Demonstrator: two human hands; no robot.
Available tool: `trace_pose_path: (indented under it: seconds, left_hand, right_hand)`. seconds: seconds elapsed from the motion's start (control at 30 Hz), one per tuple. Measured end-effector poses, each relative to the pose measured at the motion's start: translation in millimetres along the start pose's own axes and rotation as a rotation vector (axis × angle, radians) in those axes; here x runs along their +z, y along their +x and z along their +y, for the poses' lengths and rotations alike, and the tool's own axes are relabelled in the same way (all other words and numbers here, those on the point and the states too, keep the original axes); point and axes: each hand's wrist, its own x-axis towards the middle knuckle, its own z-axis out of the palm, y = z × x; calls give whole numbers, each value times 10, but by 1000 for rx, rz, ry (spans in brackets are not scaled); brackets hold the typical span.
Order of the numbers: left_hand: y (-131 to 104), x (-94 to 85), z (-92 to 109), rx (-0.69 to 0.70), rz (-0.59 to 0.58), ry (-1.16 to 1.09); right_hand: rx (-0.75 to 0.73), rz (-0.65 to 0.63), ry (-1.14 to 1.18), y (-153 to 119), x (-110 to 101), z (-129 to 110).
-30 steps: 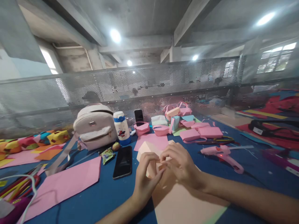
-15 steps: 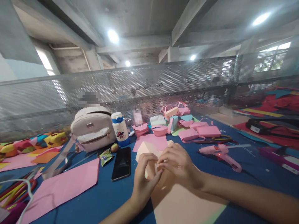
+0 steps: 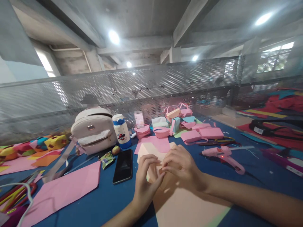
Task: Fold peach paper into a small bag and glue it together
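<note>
Across a blue table (image 3: 94,201), a large peach sheet (image 3: 184,208) lies before the worker; a white backpack (image 3: 93,129) stands farther off to the left; at center, a folded peach paper (image 3: 145,149) sits over the sheet's far end, between two bare hands; the right hand (image 3: 181,164) pinches its near edge, fingertips closed; the left hand (image 3: 146,179) grips its side, thumb and fingers curled about it; a pink glue gun (image 3: 224,154) rests at right, red light lit; careful creasing likely calls for a steady left hold and light, even fingertip pressure, lest the thin walls buckle.
</note>
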Motion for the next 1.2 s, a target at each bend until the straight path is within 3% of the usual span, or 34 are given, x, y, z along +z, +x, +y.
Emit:
trace_pose_path:
  seconds: [0.2,0.3,0.63,0.73,0.83,0.97,1.1,1.2]
  left_hand:
    - [51,-92,43,69,3,54]
    - [136,-152,102,117,-1,73]
    - [447,-178,316,374,13,284]
    - [516,-170,329,430,-3,351]
    - [574,-173,316,492,-21,438]
    - [643,-190,269,558,-35,510]
    - [706,-190,227,543,-14,493]
    - [718,-188,221,433,-19,410]
  right_hand:
    - [50,-8,90,11,-21,-32]
    - [148,-10,240,71,-71,-124]
    - [857,-34,944,114,-174,-272]
    - [986,15,1128,88,-194,-303]
    - [994,28,1194,89,-245,-318]
    - [974,-20,1095,117,-332,-277]
    - [756,-114,877,158,-387,-178]
    - [589,-116,652,173,-427,-96]
